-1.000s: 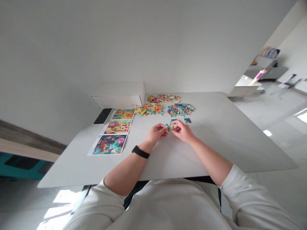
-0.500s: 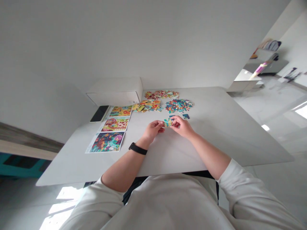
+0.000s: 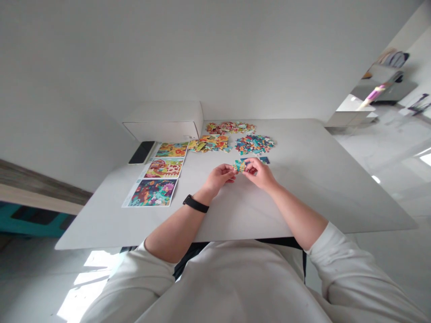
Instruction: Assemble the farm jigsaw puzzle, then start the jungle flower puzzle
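Between my two hands is a small teal and yellow puzzle piece [image 3: 239, 166]; I cannot tell whether it is one piece or a few joined. My left hand [image 3: 220, 178] pinches its left side, and my right hand [image 3: 258, 173] grips its right side. Dark blue puzzle pieces [image 3: 265, 159] lie on the table just beyond my right hand, partly covered by it. Behind them is a pile of blue, teal and red puzzle pieces [image 3: 255, 145]. Farther left sit a yellow-orange pile [image 3: 210, 143] and, at the back, a red and cream pile [image 3: 230, 128].
A white box [image 3: 161, 125] stands against the wall at the back left. Before it lie a dark phone [image 3: 142, 152] and a column of printed picture sheets [image 3: 153, 193]. All rest on a pale table [image 3: 303, 188], with a shelf unit [image 3: 350, 114] beyond its right end.
The view has shifted slightly. Both hands still hold the puzzle piece, which appears a little turned, and the right fingers have shifted along its edge.
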Demonstrator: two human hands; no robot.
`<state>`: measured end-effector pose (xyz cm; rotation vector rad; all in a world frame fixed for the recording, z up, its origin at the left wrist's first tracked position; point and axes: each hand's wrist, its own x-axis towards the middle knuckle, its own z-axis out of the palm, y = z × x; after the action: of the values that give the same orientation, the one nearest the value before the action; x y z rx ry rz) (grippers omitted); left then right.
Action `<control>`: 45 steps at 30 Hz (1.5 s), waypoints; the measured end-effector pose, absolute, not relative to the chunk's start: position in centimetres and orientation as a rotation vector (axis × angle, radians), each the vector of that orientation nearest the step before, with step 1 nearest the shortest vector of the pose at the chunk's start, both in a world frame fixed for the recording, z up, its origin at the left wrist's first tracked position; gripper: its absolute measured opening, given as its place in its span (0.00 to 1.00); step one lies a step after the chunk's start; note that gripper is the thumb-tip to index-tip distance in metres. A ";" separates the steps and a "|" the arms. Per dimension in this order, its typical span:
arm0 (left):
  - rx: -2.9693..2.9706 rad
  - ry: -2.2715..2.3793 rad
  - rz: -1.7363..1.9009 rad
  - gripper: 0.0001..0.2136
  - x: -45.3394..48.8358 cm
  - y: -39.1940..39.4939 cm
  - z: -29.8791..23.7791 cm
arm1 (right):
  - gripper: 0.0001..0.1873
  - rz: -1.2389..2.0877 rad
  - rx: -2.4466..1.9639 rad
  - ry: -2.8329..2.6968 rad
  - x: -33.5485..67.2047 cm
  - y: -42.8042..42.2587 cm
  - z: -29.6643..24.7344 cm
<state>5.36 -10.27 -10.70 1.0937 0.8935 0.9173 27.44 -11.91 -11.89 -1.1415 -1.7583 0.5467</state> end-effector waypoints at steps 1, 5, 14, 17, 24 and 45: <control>1.095 0.889 0.916 0.27 5.4 -10.3 -10.7 | 0.21 0.544 -1.138 -1.758 27.4 -11.9 -11.9; 1.075 0.894 0.957 0.26 5.5 -10.1 -11.0 | 0.21 0.582 -1.107 -1.778 27.5 -11.9 -11.7; 0.988 0.909 1.014 0.26 5.1 -9.8 -10.8 | 0.20 0.611 -1.117 -1.789 27.8 -12.1 -11.4; 0.983 0.901 1.001 0.24 5.2 -10.0 -10.6 | 0.21 0.620 -1.111 -1.778 27.8 -12.0 -11.4; 0.983 0.913 0.995 0.19 5.2 -10.1 -10.4 | 0.25 0.636 -1.099 -1.807 27.9 -12.0 -11.5; 0.999 0.839 0.907 0.22 5.8 -11.5 -10.3 | 0.29 0.269 -1.118 -1.915 27.7 -12.8 -10.3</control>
<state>5.84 -11.48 -10.26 0.9990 0.8391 0.9067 27.68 -12.81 -10.34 -1.1183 -1.9147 0.2690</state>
